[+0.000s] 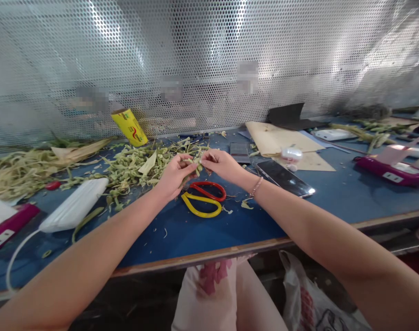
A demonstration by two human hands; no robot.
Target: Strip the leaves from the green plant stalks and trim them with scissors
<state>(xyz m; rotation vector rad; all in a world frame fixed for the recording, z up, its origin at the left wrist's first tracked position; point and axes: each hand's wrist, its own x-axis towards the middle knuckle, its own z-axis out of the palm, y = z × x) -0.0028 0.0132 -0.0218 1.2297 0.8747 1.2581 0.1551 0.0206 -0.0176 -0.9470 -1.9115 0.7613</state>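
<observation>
My left hand (177, 174) and my right hand (220, 164) meet above the blue table (333, 197), both with fingers pinched on a small green plant piece (198, 164) held between them. Just below the hands lie scissors with one red and one yellow handle loop (204, 197). Behind my left hand spreads a heap of green stem and husk scraps (133, 165). A bracelet sits on my right wrist.
A yellow roll (129, 127) leans at the perforated metal screen. A white power bank with cable (75, 209), a magenta device (9, 225), a phone (285, 178), cardboard sheets (274, 138), a white mouse-like object (291, 153) and another magenta device (390, 170) lie around. Bags hang below the edge.
</observation>
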